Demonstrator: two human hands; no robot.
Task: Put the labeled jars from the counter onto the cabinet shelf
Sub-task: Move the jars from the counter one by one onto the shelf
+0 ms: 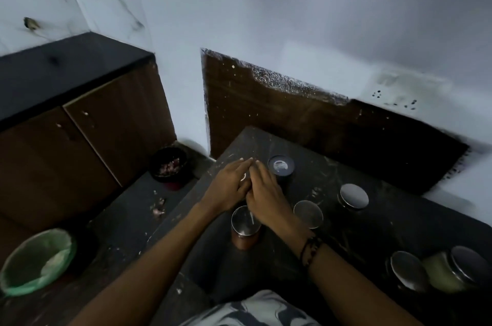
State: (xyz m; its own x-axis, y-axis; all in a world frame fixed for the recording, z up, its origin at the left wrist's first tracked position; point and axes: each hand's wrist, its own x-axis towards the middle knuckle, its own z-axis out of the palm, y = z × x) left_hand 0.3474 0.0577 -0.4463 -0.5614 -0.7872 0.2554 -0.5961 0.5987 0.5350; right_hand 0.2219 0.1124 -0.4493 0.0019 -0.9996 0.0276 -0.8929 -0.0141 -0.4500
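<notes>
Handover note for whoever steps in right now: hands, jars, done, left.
Left hand and right hand: both over the dark counter, fingers straight and touching each other; whether they hold anything between them is not clear. Neither grips a jar.
Jars on the counter: brown jar just under the hands, dark jar beyond the right hand, two steel-lidded jars to the right, two more at the near right edge, the last lying tilted.
Done: nothing visible; no shelf in view.
Left: all six jars.
</notes>
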